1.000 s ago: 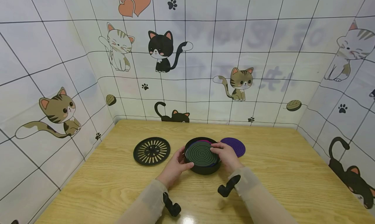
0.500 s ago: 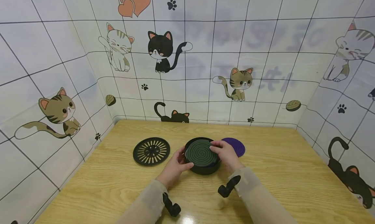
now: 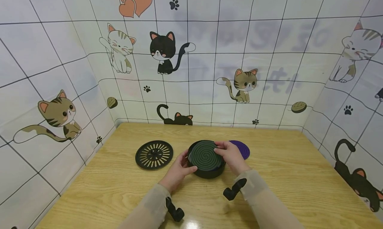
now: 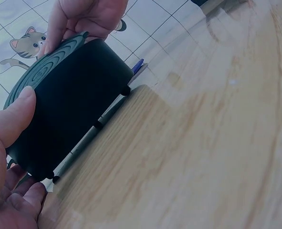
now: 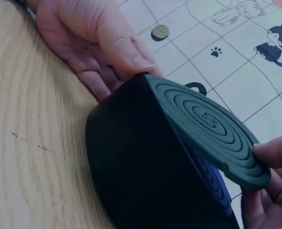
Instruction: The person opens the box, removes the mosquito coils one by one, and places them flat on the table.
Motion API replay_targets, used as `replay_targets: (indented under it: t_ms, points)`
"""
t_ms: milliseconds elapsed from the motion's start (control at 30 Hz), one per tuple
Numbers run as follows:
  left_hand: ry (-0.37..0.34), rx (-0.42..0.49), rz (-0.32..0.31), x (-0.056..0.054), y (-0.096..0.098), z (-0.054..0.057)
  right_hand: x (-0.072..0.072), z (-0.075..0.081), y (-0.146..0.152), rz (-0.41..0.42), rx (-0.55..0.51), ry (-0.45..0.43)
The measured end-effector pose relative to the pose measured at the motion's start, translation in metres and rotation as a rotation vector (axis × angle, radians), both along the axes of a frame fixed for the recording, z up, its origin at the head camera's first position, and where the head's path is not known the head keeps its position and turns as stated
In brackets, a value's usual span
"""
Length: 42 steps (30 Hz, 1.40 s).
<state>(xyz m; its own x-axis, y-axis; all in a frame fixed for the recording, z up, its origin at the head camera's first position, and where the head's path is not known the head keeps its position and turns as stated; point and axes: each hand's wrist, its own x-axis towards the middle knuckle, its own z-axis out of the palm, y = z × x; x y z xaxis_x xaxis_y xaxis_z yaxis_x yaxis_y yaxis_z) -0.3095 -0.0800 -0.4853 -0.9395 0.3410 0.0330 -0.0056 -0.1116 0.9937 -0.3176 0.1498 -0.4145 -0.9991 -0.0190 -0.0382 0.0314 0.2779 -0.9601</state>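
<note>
A green mosquito coil (image 3: 206, 154) lies tilted over the round black coil holder (image 3: 208, 174). My right hand (image 3: 232, 157) pinches its right edge between thumb and fingers; the right wrist view shows that edge raised off the rim. Under the raised side, a blue-purple coil (image 5: 211, 181) shows inside the holder. My left hand (image 3: 177, 171) grips the holder's left side, thumb at the near rim and fingers around the wall. In the left wrist view the holder wall (image 4: 78, 100) stands on small feet on the table.
A slotted round black lid (image 3: 154, 151) lies on the wooden table (image 3: 119, 189) left of the holder. Behind my right hand a purple coil (image 3: 243, 150) lies flat. A cat-patterned wall covering (image 3: 203, 99) rises behind and at both sides.
My right hand has lifted the green coil's right edge slightly, and the pink and purple seen behind it earlier are now covered. My left hand keeps its hold on the holder.
</note>
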Motion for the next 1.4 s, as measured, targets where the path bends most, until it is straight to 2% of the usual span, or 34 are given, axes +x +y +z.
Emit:
replay_targets:
  t_ms: [333, 567, 733, 1033, 1400]
  points:
    - [-0.002, 0.009, -0.005, 0.001, -0.001, 0.0, 0.003, 0.002, 0.001, 0.017, -0.057, -0.031]
    - [-0.002, 0.01, -0.009, 0.001, -0.001, 0.001, 0.005, -0.003, -0.004, -0.013, -0.149, -0.05]
    - [0.007, 0.009, -0.006, 0.001, -0.001, 0.001, 0.008, -0.007, -0.006, -0.014, -0.195, -0.038]
    - [0.01, 0.016, -0.011, 0.001, -0.001, 0.001, 0.007, -0.009, -0.005, 0.032, -0.284, -0.018]
    - [0.007, 0.002, -0.001, 0.0, -0.002, -0.001, 0.008, -0.01, -0.003, 0.011, -0.315, -0.034]
